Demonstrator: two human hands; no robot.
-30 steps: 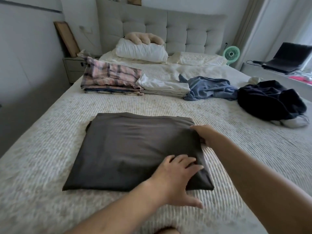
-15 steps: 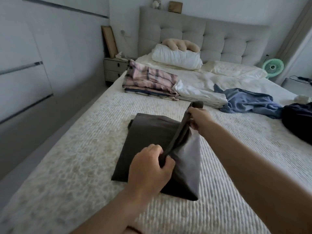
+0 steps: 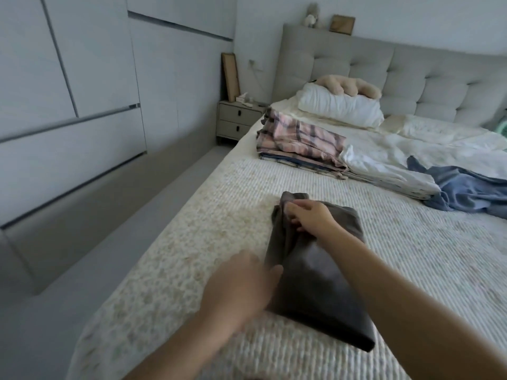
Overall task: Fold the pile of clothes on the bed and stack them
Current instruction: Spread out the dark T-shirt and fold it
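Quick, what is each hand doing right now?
Left hand: open, fingers at the grey garment's near edge.
Right hand: pinching the garment's far end.

My folded garment (image 3: 315, 275) lies on the bed (image 3: 411, 256). Beyond it sits a stack of folded clothes (image 3: 301, 144), a loose shirt (image 3: 466, 187) to that stack's right, pillows (image 3: 340, 108) behind.

Your single head camera looks forward and down from near the foot of the bed (image 3: 219, 204), angled toward the headboard (image 3: 411, 78) and left wall. It sits close above your forearms; wide-angle bending curves the edges.
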